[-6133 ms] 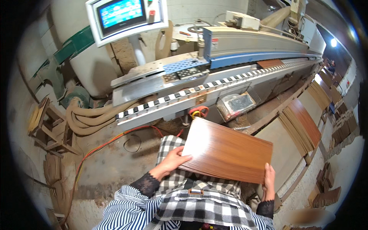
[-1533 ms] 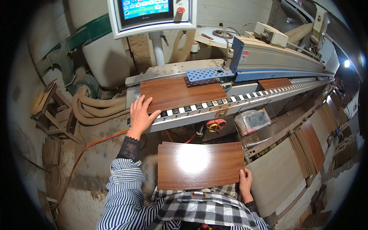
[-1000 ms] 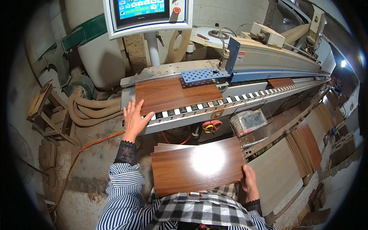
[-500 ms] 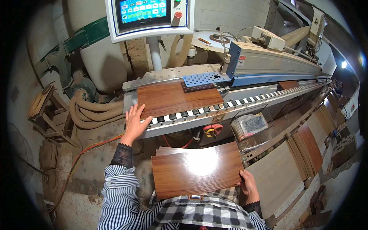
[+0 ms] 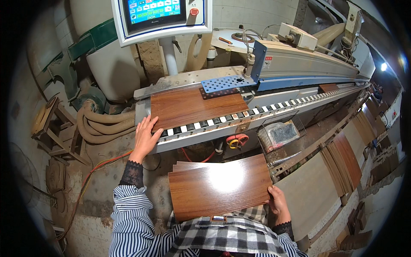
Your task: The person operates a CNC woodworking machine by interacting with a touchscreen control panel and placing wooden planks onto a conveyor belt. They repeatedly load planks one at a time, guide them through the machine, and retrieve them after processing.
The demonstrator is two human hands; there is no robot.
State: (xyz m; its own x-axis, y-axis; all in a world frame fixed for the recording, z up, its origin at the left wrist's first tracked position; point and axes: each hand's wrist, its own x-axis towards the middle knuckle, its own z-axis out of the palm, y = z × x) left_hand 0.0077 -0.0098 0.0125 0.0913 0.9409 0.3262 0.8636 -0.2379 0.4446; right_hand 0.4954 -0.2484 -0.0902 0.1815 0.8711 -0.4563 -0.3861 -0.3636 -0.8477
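A brown wood-grain panel lies flat on the bed of a long edge-banding machine, its far right part under a blue perforated guard plate. My left hand rests with fingers spread at the panel's near left corner. Close to my body is a stack of similar boards, the glossy top board catching a bright glare. My right hand grips that top board's right edge, thumb on top; its other fingers are mostly hidden beneath.
A touchscreen control panel stands on a post behind the machine. Black and white roller pads line its front edge. A wire basket hangs below. More boards stand at the right; ribbed hoses and a wooden stool are left.
The view has shifted slightly, so the machine sits a little further left and higher. My left hand stays at the panel's corner; my right still holds the board's edge.
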